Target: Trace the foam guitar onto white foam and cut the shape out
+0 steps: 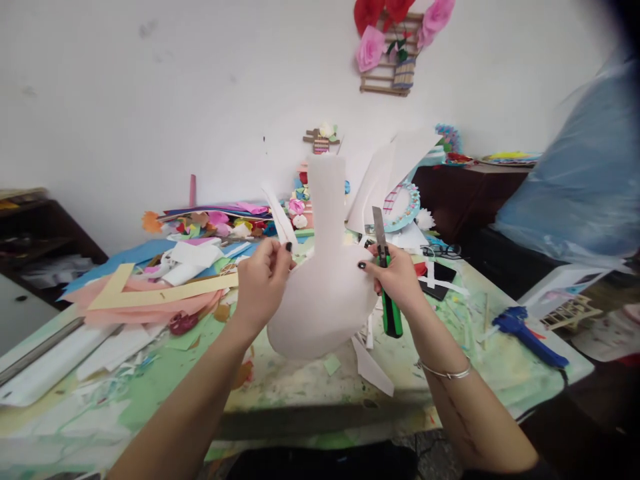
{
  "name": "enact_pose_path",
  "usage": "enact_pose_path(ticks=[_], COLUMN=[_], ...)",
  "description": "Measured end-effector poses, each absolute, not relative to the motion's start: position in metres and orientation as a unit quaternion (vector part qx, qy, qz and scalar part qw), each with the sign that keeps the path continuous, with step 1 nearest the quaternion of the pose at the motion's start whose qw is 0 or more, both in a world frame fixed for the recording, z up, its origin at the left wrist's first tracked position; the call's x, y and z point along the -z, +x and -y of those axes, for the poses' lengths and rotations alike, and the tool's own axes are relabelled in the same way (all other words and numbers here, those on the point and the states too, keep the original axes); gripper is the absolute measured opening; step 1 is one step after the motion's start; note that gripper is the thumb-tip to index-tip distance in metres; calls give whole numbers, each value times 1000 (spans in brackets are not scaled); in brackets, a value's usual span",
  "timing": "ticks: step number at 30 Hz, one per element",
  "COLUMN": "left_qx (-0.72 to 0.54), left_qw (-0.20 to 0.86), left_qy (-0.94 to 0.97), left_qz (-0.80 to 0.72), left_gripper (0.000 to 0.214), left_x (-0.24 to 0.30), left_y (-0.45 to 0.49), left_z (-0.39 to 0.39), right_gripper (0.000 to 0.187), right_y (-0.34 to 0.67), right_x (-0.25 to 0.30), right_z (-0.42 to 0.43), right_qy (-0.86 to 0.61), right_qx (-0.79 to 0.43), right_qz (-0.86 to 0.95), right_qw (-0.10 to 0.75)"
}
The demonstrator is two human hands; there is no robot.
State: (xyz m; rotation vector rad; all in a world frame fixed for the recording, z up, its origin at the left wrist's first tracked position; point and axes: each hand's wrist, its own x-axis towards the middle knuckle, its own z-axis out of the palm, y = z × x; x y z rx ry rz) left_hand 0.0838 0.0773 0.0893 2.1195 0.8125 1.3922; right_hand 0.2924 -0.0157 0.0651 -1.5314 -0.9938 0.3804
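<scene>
A white card cutout [327, 293] with a long straight neck and a broad rounded body is held upright above the table. My left hand [265, 283] is closed, pinching the cutout's left edge between thumb and fingers. A narrow white paper strip [279, 215] rises just above those fingers; whether they hold it too is unclear. With thumb and fingers my right hand [397, 273] grips the cutout's right edge. The same hand also holds a green and black utility knife [391, 303], its blade out and pointing up. A pointed white offcut [373, 368] lies on the table below.
Coloured paper and scraps [165, 293] cover the table's left side. A blue glue gun [533, 337] lies at the right, near a black phone-like slab [440, 280]. Paper flowers and a large white sheet [395, 167] stand at the back. A blue plastic bag [575, 173] bulges at the right.
</scene>
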Motion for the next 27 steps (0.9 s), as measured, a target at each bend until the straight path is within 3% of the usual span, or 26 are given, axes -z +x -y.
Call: enact_pose_path(ticks=[3, 11, 19, 27], left_qx=[-515, -404, -430, -429], left_qw=[254, 133, 120, 97], left_qy=[753, 811, 852, 855], left_qz=[-321, -402, -272, -274], left_gripper=[25, 32, 27, 23], left_x=[-85, -65, -71, -62], left_y=[81, 76, 111, 126], left_z=[-96, -153, -138, -157], right_gripper=[28, 24, 22, 23], right_y=[289, 291, 295, 308], right_x=[-68, -69, -59, -38], right_z=[14, 4, -11, -24], right_qy=[-679, -712, -699, -686], right_qx=[-127, -101, -104, -100], right_qz=[433, 432, 424, 409], right_qw=[579, 545, 567, 593])
